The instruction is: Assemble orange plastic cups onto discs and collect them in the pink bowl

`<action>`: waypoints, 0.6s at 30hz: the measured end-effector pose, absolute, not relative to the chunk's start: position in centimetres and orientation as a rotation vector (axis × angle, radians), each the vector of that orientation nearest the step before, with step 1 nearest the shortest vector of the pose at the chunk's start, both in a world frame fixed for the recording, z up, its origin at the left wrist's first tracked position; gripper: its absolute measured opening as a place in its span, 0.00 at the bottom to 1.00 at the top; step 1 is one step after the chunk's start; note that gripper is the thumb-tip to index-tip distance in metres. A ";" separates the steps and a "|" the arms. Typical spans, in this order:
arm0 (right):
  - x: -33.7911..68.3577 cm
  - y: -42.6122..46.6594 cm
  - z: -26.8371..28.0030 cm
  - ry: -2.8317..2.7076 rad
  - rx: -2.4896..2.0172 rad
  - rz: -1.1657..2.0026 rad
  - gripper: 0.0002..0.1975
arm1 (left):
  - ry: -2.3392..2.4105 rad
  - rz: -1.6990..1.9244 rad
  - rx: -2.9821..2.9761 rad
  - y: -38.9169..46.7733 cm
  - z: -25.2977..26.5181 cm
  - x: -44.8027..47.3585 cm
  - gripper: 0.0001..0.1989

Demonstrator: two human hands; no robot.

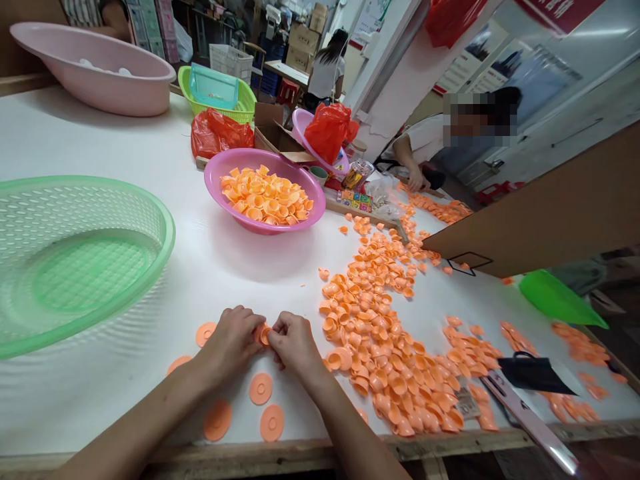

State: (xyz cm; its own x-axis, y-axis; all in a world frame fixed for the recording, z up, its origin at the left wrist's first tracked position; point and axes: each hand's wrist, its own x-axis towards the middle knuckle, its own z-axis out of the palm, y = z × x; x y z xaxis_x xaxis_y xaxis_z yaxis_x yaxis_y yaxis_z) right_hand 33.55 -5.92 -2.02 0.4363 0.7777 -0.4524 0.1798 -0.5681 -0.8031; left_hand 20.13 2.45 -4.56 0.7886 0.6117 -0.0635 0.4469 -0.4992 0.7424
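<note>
The left hand (240, 335) and right hand (294, 341) together pinch an orange piece (263, 334) over the table (200, 267), near loose discs (261, 389); the bowl (214, 177) of cups (270, 200) looks done, the larger heap (380, 313) seemingly left.

White table (200, 283) bears orange discs (272, 423) and, seemingly, cups (383, 333).

No legible text. Red sign (563, 17): white characters, cut off at top. Cardboard boxes (301, 48): marks too small.
</note>
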 end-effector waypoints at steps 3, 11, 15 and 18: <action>33.6 -5.8 -1.6 -0.790 -2.032 1.150 0.09 | 0.820 0.214 1.938 3.1 -3.7 20.2 0.16; 33.4 -5.6 -2.3 -0.837 -2.053 1.163 0.07 | 1.002 0.138 1.799 2.3 -3.7 21.8 0.09; 32.2 -6.1 -3.1 -0.903 -2.126 0.857 0.04 | 0.956 0.188 1.860 2.1 -3.8 20.9 0.09; 31.5 -6.6 -2.9 -0.890 -2.204 0.843 0.03 | 0.930 0.202 1.958 2.0 -4.1 20.2 0.11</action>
